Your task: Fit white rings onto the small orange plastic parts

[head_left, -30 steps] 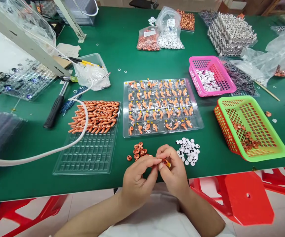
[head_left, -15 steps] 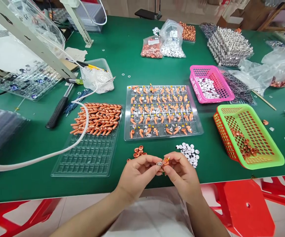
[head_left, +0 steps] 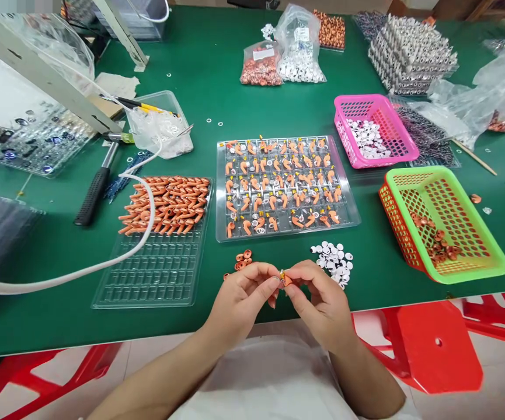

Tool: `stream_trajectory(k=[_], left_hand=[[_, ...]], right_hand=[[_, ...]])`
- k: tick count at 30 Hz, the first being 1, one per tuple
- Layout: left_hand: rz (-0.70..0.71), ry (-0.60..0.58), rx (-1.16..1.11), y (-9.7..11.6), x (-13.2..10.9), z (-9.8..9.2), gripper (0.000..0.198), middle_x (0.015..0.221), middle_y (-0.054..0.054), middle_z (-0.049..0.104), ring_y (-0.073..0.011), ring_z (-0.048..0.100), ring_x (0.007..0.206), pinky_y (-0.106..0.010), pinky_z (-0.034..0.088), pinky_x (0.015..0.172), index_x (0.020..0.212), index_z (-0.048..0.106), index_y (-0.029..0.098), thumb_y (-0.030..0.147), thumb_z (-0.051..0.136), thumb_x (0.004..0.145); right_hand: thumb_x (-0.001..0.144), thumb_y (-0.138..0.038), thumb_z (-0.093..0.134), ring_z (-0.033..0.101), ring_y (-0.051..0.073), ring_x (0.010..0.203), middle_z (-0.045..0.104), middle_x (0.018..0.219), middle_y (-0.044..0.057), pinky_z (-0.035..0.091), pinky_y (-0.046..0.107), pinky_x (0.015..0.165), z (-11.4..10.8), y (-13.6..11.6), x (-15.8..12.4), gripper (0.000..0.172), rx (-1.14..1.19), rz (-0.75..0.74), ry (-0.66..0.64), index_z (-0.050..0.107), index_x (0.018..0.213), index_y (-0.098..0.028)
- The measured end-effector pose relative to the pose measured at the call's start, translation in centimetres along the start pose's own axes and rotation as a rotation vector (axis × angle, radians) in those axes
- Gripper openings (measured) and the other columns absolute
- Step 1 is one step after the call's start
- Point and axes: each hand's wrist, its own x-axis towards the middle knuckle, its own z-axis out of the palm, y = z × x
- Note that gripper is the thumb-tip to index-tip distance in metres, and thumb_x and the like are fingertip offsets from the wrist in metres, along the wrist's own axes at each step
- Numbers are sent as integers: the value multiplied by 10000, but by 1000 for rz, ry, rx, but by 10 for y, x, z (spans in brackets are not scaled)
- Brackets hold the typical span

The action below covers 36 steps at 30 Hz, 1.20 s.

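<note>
Over the table's front edge, my left hand and my right hand meet with pinched fingertips. Between them is a small orange earbud part with a yellow bit on top. Fingers cover most of it. Several orange cup-shaped pieces lie just beyond my left hand. A scatter of white round discs is beyond my right hand. Farther out, a clear tray holds rows of orange earbud shells with yellow tabs and white rings.
At left, orange stems fill half a clear tray, crossed by a white hose; a hammer lies beyond. At right stand a green basket and a pink basket. Bags and stacked trays stand behind.
Both hands stay joined at nearly the same place. The silver round piece seen at my left fingertips is now hidden, and the orange part has turned, its yellow bit upward. The view has tilted down.
</note>
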Motion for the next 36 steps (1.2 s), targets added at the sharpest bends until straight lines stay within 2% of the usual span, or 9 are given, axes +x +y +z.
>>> stream_trajectory(k=[5, 15, 24, 32, 36], left_hand=[[29, -5, 67, -2, 0, -1, 186, 691, -8, 605, -110, 559, 616, -225, 510, 596, 837, 675, 140, 326, 681, 858], [56, 9, 119, -1, 3, 1, 151, 693, -27, 624, -119, 557, 608, -239, 518, 585, 792, 688, 143, 288, 678, 831], [66, 40, 162, 2, 3, 2, 131, 673, -30, 668, -115, 579, 568, -233, 540, 568, 767, 719, 143, 268, 694, 798], [64, -72, 90, 10, -2, 1, 169, 751, -66, 762, -170, 693, 624, -310, 639, 633, 866, 788, 167, 312, 719, 811], [86, -95, 122, 8, -7, -2, 175, 760, -64, 770, -181, 720, 650, -319, 651, 655, 924, 781, 166, 295, 697, 840]], right_hand=[[929, -146, 571, 608, 153, 800, 633, 896, 20, 513, 293, 699, 3, 1, 0, 185, 30, 41, 21, 648, 1048, -266], [952, -241, 579, 619, 153, 794, 615, 936, 29, 526, 299, 695, -1, 8, -2, 134, 119, 152, -23, 653, 1060, -272], [951, -273, 592, 614, 140, 778, 619, 946, 21, 534, 281, 698, -1, 10, -4, 124, 158, 178, -12, 660, 1055, -269], [920, -356, 626, 599, 132, 671, 667, 893, 31, 542, 266, 591, -8, 7, -8, 157, 263, 298, 16, 679, 1006, -236], [924, -362, 614, 598, 141, 705, 658, 915, 43, 543, 274, 612, -11, 6, -11, 216, 250, 280, -7, 668, 1098, -247]])
